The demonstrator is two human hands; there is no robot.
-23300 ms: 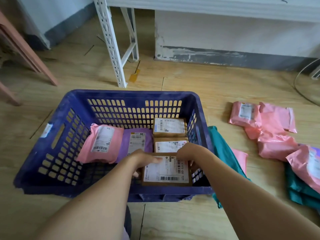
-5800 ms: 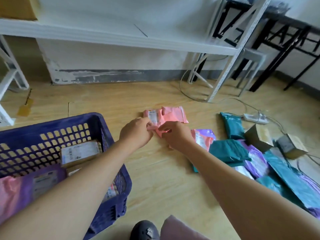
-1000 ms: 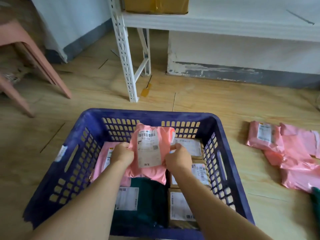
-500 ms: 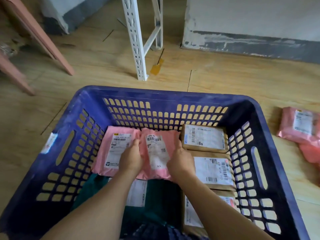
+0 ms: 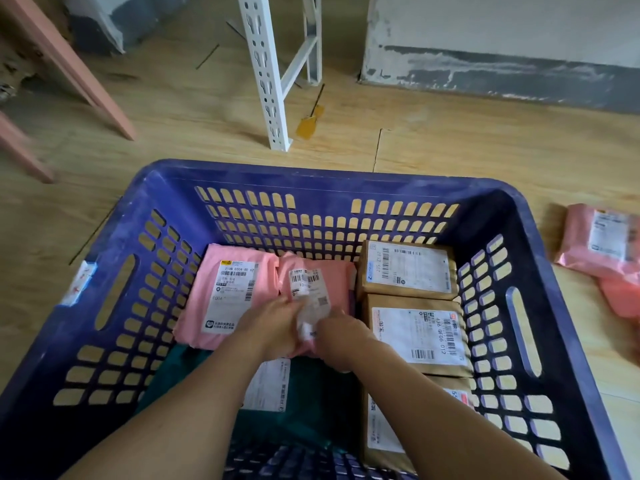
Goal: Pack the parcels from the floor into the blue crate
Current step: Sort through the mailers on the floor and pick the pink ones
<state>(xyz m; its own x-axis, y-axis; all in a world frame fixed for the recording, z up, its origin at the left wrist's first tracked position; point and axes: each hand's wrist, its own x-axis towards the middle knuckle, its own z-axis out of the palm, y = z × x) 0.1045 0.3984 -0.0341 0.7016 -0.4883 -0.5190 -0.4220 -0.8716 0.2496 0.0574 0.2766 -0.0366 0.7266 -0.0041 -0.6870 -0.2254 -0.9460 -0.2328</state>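
The blue crate [image 5: 329, 174] fills the lower view on the wooden floor. A pink parcel [image 5: 320, 284] with a white label lies at the crate's back middle. My left hand [image 5: 273, 329] and my right hand [image 5: 343, 339] hold its near end, fingers curled on it; the grip is blurred. Beside it on the left lies another pink parcel [image 5: 225, 296]. Down the right side sit three brown boxes [image 5: 405, 268], [image 5: 415, 336], [image 5: 381, 427]. A teal parcel [image 5: 311, 410] lies under my forearms.
Pink parcels [image 5: 602, 244] lie on the floor right of the crate. A white rack leg [image 5: 266, 74] stands just behind the crate, with a yellow tag [image 5: 308, 124] by its foot. Pink furniture legs [image 5: 69, 67] slant at the far left. A grey-based wall runs along the back.
The pink parcel went from held upright above the crate down to lying at the back middle. My hands slid from its sides to its near end, closer together.
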